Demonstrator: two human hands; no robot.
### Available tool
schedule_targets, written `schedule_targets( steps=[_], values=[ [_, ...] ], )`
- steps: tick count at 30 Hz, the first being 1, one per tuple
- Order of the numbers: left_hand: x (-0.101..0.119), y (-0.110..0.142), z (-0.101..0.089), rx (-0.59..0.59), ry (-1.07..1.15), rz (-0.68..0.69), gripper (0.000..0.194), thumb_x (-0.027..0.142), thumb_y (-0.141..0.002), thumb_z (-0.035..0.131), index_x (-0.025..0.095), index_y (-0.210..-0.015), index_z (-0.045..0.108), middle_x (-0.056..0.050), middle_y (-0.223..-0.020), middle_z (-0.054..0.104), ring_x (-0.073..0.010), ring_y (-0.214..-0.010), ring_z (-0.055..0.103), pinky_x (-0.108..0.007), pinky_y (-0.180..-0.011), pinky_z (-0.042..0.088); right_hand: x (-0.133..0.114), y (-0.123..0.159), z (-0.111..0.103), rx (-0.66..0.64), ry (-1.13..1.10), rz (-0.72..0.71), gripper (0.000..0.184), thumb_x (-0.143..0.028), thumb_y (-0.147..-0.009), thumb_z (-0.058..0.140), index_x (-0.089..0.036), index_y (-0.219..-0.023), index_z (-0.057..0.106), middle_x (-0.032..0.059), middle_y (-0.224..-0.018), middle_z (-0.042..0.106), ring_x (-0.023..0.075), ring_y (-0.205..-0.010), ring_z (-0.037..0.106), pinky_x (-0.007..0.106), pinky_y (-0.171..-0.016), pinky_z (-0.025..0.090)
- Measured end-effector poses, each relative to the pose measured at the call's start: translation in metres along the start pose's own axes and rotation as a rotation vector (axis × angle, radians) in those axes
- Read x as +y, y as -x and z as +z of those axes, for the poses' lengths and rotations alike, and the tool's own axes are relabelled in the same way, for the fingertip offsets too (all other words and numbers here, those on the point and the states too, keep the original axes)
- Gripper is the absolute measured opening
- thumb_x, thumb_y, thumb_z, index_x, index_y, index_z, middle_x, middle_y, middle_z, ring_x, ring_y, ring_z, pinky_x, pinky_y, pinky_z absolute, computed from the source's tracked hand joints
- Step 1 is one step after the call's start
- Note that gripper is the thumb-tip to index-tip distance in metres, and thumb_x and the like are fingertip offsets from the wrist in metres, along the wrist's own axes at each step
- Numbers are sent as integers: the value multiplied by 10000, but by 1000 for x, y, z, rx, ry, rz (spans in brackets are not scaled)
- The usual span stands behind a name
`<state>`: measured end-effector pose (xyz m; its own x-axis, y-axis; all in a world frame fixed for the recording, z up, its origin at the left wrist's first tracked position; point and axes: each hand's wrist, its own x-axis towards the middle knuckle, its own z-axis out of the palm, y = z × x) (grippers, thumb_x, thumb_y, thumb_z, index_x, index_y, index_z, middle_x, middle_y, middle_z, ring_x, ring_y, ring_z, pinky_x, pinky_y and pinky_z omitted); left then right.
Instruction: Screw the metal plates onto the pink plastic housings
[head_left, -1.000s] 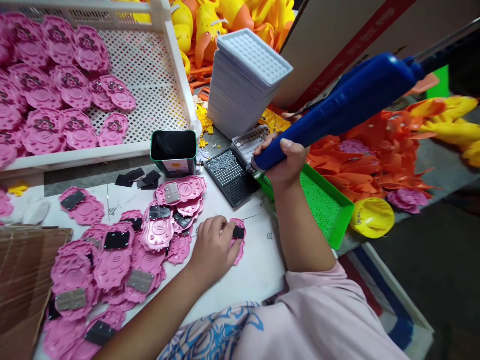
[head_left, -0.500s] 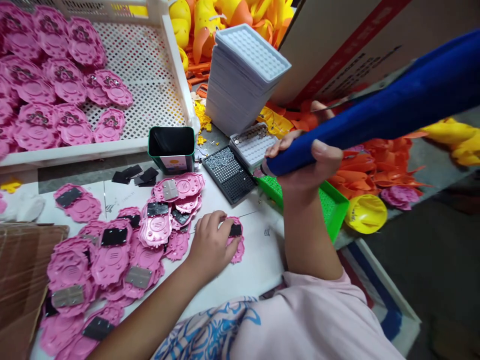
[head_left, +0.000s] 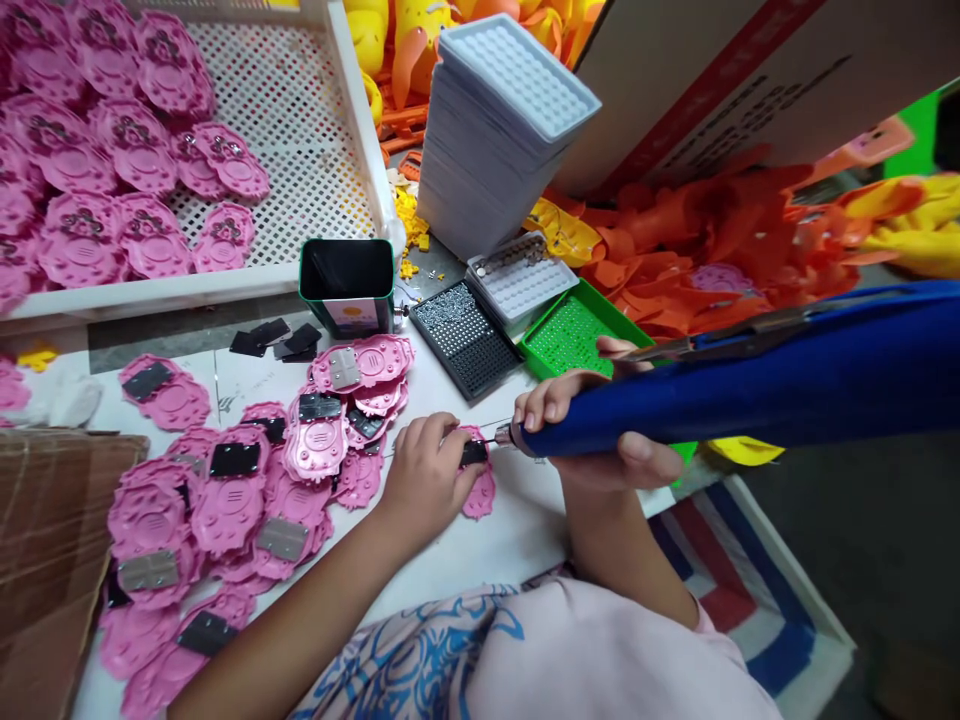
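My left hand grips a pink plastic casing piece against the white work surface, its fingers at the left edge and thumb across the lower part. On that piece lies a small black cover plate, partly behind my fingers. My right hand is wrapped round a blue electric screwdriver, held nearly level. The thin bit of the screwdriver reaches the right end of the black plate. Left of my left hand, pink casing pieces lie heaped, several bearing black or grey plates.
A black perforated tray holds small screws. Behind it stand a green basket, a tall stack of white trays and a dark tin. A white crate with pink pieces is at back left; a cardboard box sits at left.
My right hand has brought the screwdriver down and left, so its bit now meets the black plate. My left hand keeps its hold on the pink piece.
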<state>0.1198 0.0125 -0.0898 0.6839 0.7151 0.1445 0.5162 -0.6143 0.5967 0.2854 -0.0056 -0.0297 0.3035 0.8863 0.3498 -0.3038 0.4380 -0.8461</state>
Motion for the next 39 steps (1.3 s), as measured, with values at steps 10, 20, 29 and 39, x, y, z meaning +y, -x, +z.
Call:
schedule_targets(
  steps=[10, 20, 29, 39],
  values=[
    [0, 0, 0, -2, -8, 13, 263, 268, -797, 732, 153, -1010, 629, -97, -1049, 612, -274, -962, 532, -401, -811, 431, 6, 2, -4, -26, 12, -5, 202, -415, -736, 639, -256, -851, 684, -4, -652, 604, 164, -552, 577, 332, -552, 470],
    [3, 0, 1, -16, -38, -7, 252, 275, -791, 744, 175, -991, 630, -79, -1064, 636, -267, -954, 530, -391, -795, 414, 6, 2, 1, -78, 67, -7, 223, -380, -725, 647, -260, -912, 662, -1, -673, 605, 179, -551, 581, 346, -523, 477],
    [4, 0, 2, -39, -51, -20, 239, 231, -805, 716, 193, -1025, 630, -60, -1118, 666, -265, -956, 520, -406, -790, 401, 9, 1, 2, -194, 109, -6, 214, -369, -760, 635, -254, -941, 636, 3, -733, 593, 179, -597, 597, 348, -577, 476],
    [1, -1, 1, -55, -13, -4, 239, 245, -806, 717, 196, -1026, 637, -57, -1092, 658, -263, -964, 526, -402, -807, 414, 6, -4, 1, -215, 54, -8, 374, -392, -740, 661, -278, -1085, 574, -11, -674, 622, 183, -558, 605, 342, -548, 504]
  ],
)
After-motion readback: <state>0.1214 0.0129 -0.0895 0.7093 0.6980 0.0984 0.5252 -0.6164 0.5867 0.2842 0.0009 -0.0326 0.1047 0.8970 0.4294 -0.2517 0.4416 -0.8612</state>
